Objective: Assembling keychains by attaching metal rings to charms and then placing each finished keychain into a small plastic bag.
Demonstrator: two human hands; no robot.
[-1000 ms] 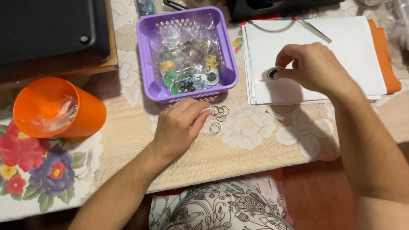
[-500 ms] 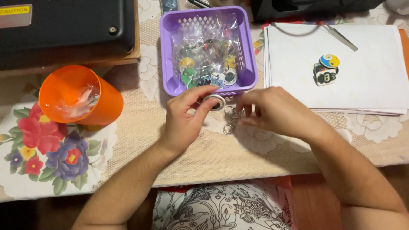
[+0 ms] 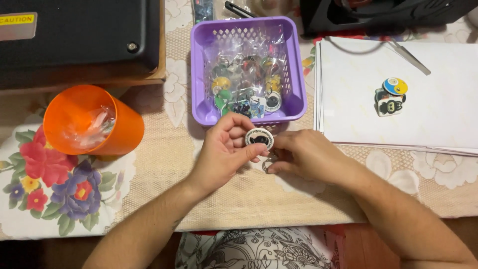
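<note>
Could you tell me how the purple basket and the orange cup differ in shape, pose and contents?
The purple basket is rectangular with latticed walls, whereas the orange cup is round with smooth walls. The basket stands upright; the cup lies tilted on its side. The basket holds bagged round charms; the cup holds only crumpled clear plastic. Both look like plastic and rest on the table.

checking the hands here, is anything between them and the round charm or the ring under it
Nothing visible. The left hand already pinches the round charm in its fingertips, and the right hand touches it from the other side, fingers at the metal ring just below. The purple basket sits behind, not between.
</note>
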